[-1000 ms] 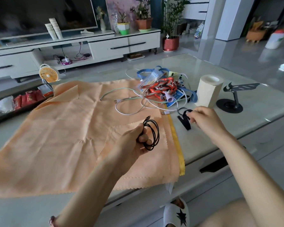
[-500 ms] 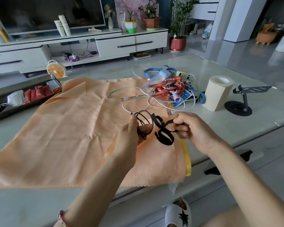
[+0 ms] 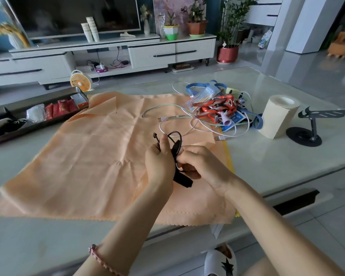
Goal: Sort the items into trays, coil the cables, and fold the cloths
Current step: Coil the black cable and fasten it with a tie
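My left hand grips a coiled black cable above the orange cloth, which lies spread flat on the table. My right hand pinches a black strap against the coil, and the strap's free end hangs down between my hands. Further back, white cables lie loose beside a tangled pile of blue lanyards and red-and-white items. A dark tray at the left holds red packets and other small things.
A cream paper roll and a black stand sit at the right of the pale table. A small orange fan stands behind the tray. The table's front edge runs close below my arms.
My right hand picked the black strap off the table and brought it to the coil. Both hands have closed together, with the strap now against the cable.
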The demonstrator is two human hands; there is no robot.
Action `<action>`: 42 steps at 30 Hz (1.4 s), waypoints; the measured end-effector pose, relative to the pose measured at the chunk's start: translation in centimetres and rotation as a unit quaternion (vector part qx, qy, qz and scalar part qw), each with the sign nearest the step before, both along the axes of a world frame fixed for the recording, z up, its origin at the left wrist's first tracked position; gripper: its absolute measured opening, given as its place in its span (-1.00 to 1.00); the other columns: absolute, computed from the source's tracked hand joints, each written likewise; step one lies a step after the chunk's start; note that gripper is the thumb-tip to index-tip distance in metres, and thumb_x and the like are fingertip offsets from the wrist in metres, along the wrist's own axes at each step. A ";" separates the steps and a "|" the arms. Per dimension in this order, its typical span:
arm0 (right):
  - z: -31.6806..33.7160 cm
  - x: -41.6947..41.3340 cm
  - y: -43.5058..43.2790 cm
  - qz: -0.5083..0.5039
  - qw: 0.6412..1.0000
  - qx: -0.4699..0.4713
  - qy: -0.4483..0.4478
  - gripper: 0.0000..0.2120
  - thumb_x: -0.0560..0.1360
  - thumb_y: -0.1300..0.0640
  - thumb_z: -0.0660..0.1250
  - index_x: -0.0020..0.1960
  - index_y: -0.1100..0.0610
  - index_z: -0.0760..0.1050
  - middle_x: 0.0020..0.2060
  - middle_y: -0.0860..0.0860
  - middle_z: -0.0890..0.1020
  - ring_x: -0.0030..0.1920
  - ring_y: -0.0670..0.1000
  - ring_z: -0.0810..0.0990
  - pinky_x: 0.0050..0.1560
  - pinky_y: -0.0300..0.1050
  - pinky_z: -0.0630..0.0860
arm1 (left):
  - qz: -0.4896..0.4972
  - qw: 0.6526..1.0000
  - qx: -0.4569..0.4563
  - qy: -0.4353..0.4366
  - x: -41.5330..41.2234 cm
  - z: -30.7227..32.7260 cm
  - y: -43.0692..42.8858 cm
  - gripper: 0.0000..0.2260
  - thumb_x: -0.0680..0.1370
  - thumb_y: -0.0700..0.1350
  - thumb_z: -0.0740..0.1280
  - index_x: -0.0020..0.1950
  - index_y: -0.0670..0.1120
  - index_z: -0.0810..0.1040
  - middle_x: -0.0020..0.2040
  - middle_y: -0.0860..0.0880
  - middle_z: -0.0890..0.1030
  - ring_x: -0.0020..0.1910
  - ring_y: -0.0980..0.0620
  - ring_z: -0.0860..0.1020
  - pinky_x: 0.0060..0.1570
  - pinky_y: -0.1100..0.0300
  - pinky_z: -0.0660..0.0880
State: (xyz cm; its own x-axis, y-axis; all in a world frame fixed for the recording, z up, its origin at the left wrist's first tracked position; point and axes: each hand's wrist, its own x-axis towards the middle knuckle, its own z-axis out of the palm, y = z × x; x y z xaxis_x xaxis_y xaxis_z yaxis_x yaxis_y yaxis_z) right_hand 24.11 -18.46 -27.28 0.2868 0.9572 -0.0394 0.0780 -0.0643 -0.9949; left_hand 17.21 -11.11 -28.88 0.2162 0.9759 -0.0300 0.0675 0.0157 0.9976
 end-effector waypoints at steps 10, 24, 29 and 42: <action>-0.9 -2.1 2.2 0.007 0.995 0.000 -0.099 -0.69 0.41 0.34 0.37 0.13 0.20 0.43 -0.42 -0.23 0.50 -0.41 -0.30 0.45 -0.37 -0.46 0.33 | 0.083 0.990 -0.099 -0.049 -1.2 0.6 3.4 -0.63 0.61 0.04 0.17 -0.33 -0.12 0.42 -0.39 -0.03 0.45 -0.42 0.01 0.39 -0.39 0.20 0.30; -0.1 -5.0 5.6 0.065 0.898 0.004 -0.435 -0.83 0.50 0.15 0.22 -0.27 0.10 0.35 -0.33 0.06 0.48 -0.27 0.14 0.45 -0.31 -0.07 0.30 | 0.118 0.976 -0.162 -0.085 -4.4 0.0 6.0 -0.62 0.60 0.03 0.21 -0.34 -0.16 0.36 -0.39 -0.06 0.42 -0.43 0.00 0.39 -0.42 0.21 0.32; 0.0 -4.7 6.0 0.067 0.926 0.016 -0.371 -0.66 0.45 0.18 0.27 -0.45 0.00 0.28 -0.52 -0.07 0.38 -0.47 -0.10 0.34 -0.42 -0.23 0.26 | 0.097 0.967 -0.192 -0.137 -4.7 0.3 5.9 -0.63 0.60 -0.04 0.23 -0.36 -0.18 0.36 -0.63 0.02 0.40 -0.67 0.11 0.38 -0.65 0.40 0.28; 0.9 -1.3 3.5 0.108 0.991 -0.048 -0.063 -0.86 0.30 0.14 0.12 -0.42 0.14 0.32 -0.53 0.00 0.43 -0.53 -0.08 0.29 -0.52 -0.35 0.23 | -0.012 0.996 -0.079 -0.035 -4.5 0.8 4.3 -0.62 0.65 0.01 0.08 -0.23 -0.16 0.49 -0.47 0.03 0.62 -0.36 0.02 0.48 -0.30 0.24 0.42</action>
State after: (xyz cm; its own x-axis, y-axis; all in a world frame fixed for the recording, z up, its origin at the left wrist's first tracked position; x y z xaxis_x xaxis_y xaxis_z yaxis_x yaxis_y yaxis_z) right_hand 22.76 -15.01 -26.35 0.0834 0.9905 -0.1093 0.2231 -0.1255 -0.9667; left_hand 12.70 -6.84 -28.12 0.2458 0.9547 -0.1678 0.0002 0.1731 0.9849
